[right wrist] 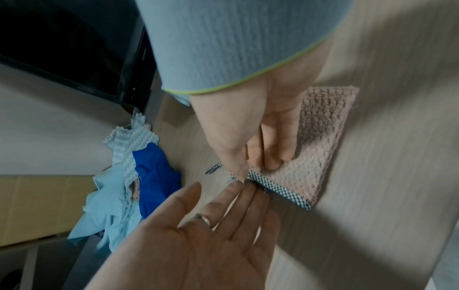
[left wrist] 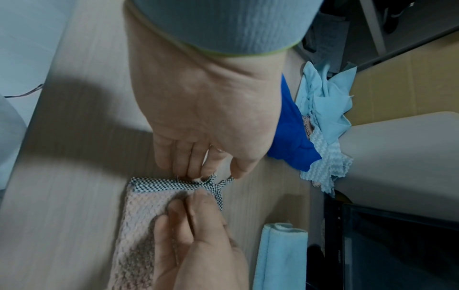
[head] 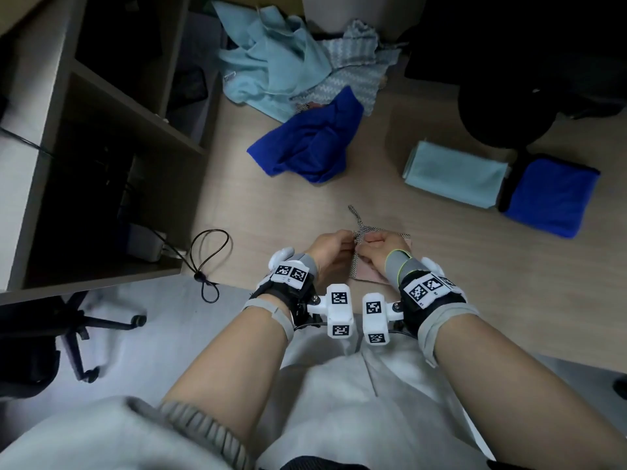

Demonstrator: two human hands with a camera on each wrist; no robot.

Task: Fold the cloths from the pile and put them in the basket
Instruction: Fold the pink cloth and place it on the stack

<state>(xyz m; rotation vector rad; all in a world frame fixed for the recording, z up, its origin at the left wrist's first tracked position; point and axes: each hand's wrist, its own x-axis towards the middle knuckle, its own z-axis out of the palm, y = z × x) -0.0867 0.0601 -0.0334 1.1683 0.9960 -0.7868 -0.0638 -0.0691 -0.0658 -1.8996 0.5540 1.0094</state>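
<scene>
Room: a pale wood-grain tabletop (head: 441, 283) under dim light, a dark shelf unit (head: 101, 130) off to the left and an office chair base (head: 84, 334) on the grey floor below.
Grip: both hands meet at one corner of a small pink waffle cloth (right wrist: 320, 157) with checked trim. The right hand (right wrist: 250, 121) pins it with curled fingers and seems to nip the trim; the left hand (right wrist: 198, 231) lies flat-fingered, tips on the same edge.
Cloth: flat on the table, already folded narrow, its hanging loop (head: 356, 213) trailing beyond the fingers.
Done: beyond the grip to the right, a folded light-blue cloth (head: 454, 174) and a folded royal-blue cloth (head: 549, 198) lie side by side.
Left: straight ahead of the grip, the pile (head: 298, 79) holds several crumpled cloths.
Basket: none that I can make out, so nothing appears stowed yet.
</scene>
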